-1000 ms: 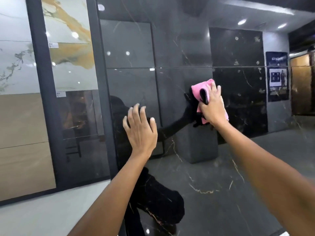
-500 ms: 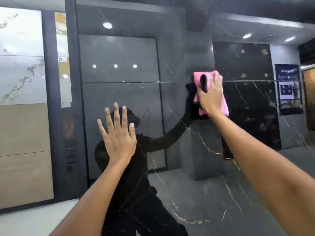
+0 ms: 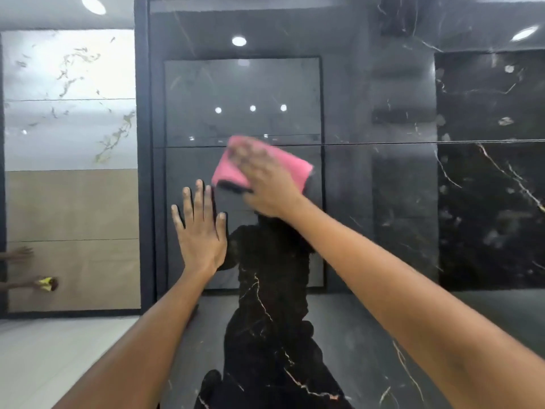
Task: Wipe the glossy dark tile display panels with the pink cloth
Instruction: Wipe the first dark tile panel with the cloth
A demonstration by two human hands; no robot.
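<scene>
The glossy dark tile panel [image 3: 392, 202], black with thin gold veins, fills the middle and right of the head view and mirrors the room and my dark outline. My right hand [image 3: 265, 185] presses the pink cloth [image 3: 295, 169] flat against it just below a horizontal seam [image 3: 383, 142]; the hand and cloth are motion-blurred. My left hand [image 3: 202, 231] rests flat on the panel with fingers spread, just below and left of the cloth, holding nothing.
A black frame post [image 3: 144, 172] borders the dark panel on its left. Beyond it stand light marble [image 3: 67, 93] and beige [image 3: 73, 219] display tiles. At the far left edge another person's hand holds a yellow cloth [image 3: 47, 284]. Pale floor [image 3: 44, 358] lies at lower left.
My right hand has swept the pink cloth leftward across the panel, from well right of my left hand to just above it. The view has shifted right and closer.
</scene>
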